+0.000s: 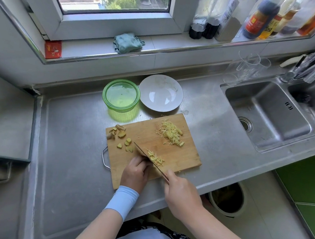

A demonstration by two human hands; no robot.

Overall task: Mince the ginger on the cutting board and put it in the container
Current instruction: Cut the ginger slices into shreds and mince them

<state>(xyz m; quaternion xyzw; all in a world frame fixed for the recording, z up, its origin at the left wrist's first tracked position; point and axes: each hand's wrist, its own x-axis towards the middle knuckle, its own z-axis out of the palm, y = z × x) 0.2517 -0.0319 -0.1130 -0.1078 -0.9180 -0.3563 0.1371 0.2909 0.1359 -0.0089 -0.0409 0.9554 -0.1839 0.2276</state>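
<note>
Green container (121, 96), pale yellow ginger (171, 133), perhaps bamboo-tan board (185, 158).

White plate (160, 93) lies near the sink (265, 112), teal cloth (127, 42) on the windowsill (167, 45).

ginger shreds (171, 133) on wooden cutting board (186, 155), green container (121, 96) lidded

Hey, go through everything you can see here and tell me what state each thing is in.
green container: lid on.
white dish: empty.
ginger shreds: sliced, not yet minced.
ginger offcuts: loose on cutting board.
knife: edge down, shreds alongside.
right hand: grips knife.
left hand: fingers curled beside blade.
</note>
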